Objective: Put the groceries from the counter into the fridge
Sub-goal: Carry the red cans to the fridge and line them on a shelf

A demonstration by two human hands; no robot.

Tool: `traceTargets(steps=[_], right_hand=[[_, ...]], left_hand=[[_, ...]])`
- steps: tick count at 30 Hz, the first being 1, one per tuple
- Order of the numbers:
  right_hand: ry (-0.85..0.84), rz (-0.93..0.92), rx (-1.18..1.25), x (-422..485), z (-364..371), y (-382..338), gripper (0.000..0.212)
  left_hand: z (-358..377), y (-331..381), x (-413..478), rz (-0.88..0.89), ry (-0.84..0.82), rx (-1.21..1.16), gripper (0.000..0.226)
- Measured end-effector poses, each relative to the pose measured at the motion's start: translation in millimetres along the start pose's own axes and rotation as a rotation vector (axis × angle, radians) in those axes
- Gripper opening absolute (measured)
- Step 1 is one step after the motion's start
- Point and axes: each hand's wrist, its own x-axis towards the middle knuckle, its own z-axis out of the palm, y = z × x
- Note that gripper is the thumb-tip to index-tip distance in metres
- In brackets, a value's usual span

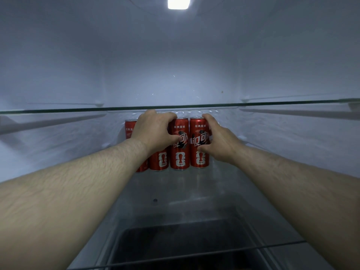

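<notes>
On the lower glass shelf (194,191), far back in the fridge (175,65): four red cans (179,156), upright, in one row, close side by side, white print facing forward

Item 1. First can (130,129), leftmost; only a strip of it shows past the left forearm

Item 2. Second can (158,160); upper half hidden behind the left grip (152,131), a bare hand. This grip holds the can: fingers curled over the top of it, thumb lying forward against the neighbouring can

Item 3. Third can (179,131); front almost fully in view, standing between the two hands, base on the shelf

Item 4. Fourth can (197,133), rightmost; held by the right grip (220,141), also a bare hand. Fingers curl over the rim and the right side, thumb pressed on the front label. Base on the shelf

Item 5. Upper glass shelf (175,108); its front edge runs across the view just above the can tops and both sets of knuckles. Nothing can be seen standing on it

Item 6. Lamp (178,2); lit, in the ceiling of the compartment

Item 7. Dark drawer (175,242); below the lower shelf, seen through the glass; contents cannot be told

Item 8. Small dark spot (155,200) on the lower shelf, well in front of the row
</notes>
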Motion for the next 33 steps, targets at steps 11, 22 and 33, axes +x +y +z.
traceTargets(steps=[11,22,33], right_hand=[[-0.005,0.013,-0.035,-5.9,-0.6,-4.0,0.109],[0.046,0.067,-0.164,-22.5,-12.9,3.0,0.085],[-0.020,0.061,-0.159,-54.3,-28.9,-16.9,0.064]], left_hand=[[2.2,-0.7,0.1,0.019,0.018,0.005,0.058],[12.4,-5.7,-27.7,0.043,0.081,-0.024,0.078],[-6.9,2.2,-61.9,-0.014,-0.018,-0.053,0.077]])
